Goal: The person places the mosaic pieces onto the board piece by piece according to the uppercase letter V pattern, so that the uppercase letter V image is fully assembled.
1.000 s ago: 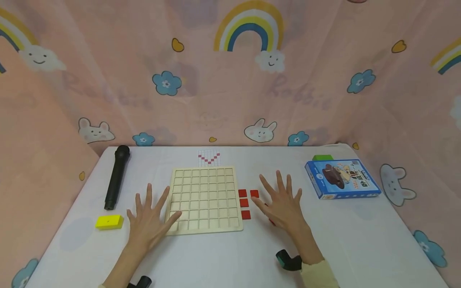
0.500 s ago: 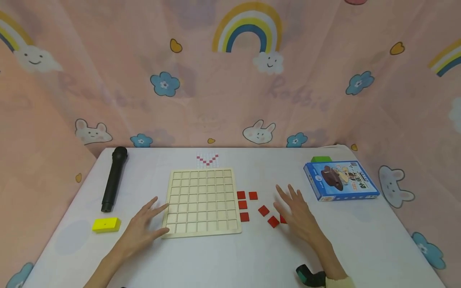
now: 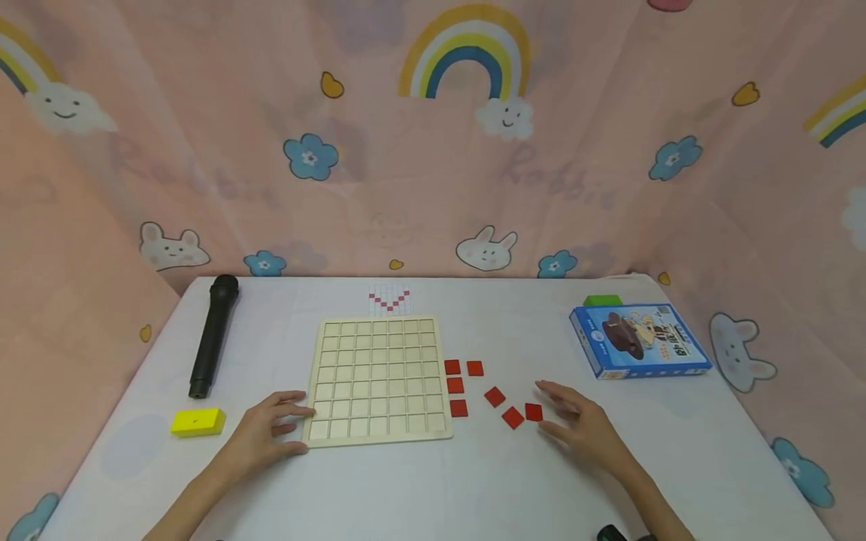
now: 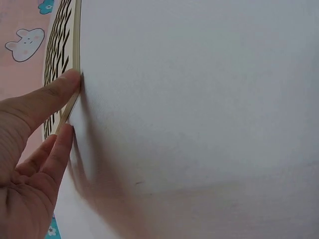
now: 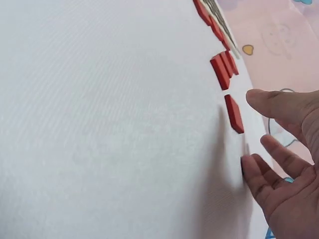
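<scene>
A pale wooden grid board (image 3: 379,379) lies flat at the table's middle, its cells bare. My left hand (image 3: 298,430) rests at its near left corner, thumb on the front edge and fingers along the left side; the left wrist view shows the thumb (image 4: 60,89) pressing the board's rim (image 4: 76,45). Several red square tiles (image 3: 459,408) lie loose right of the board. My right hand (image 3: 549,409) lies relaxed on the table just right of the rightmost tile (image 3: 534,412), holding nothing. In the right wrist view its fingers (image 5: 269,149) hover beside a red tile (image 5: 233,113).
A black microphone (image 3: 213,334) and a yellow block (image 3: 198,421) lie at the left. A blue box (image 3: 639,340) with a green block (image 3: 602,300) behind it sits at the right. A small pattern card (image 3: 390,300) lies beyond the board. Pink curtains surround the white table (image 3: 433,488).
Both hands drew back toward me from lying spread flat. The left one settled at the board's near left corner. The right one slid right and uncovered three red tiles.
</scene>
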A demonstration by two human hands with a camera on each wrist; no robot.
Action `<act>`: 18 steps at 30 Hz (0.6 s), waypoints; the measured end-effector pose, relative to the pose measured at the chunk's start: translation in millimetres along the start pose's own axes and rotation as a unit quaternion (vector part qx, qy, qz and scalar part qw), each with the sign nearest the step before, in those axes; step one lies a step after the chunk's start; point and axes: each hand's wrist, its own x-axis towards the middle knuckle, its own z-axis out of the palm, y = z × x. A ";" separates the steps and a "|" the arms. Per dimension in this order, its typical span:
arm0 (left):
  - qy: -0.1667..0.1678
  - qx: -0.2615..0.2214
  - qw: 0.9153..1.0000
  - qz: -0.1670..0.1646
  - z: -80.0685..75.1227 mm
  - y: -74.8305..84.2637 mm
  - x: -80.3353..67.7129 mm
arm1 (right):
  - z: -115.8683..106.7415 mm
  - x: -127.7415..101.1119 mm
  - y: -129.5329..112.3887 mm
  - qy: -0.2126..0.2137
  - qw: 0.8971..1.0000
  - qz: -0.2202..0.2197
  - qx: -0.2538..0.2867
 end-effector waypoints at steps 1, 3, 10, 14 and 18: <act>0.001 -0.010 1.000 0.004 0.3 -0.8 0.2 | 0.2 0.2 1.6 -0.004 1.000 0.003 0.008; 0.001 -0.026 1.000 0.018 1.0 -2.4 0.2 | 0.4 0.8 4.8 -0.014 0.999 0.010 0.034; -0.008 -0.021 0.999 0.034 2.2 -5.9 4.5 | -0.9 3.4 18.0 -0.031 0.998 0.012 0.062; -0.026 -0.023 0.999 0.035 0.5 -8.5 5.4 | 0.3 4.8 21.8 -0.020 0.998 0.025 0.053; -0.038 -0.033 0.998 0.033 -1.7 -9.6 7.2 | 3.4 6.6 24.2 -0.001 0.999 0.023 0.035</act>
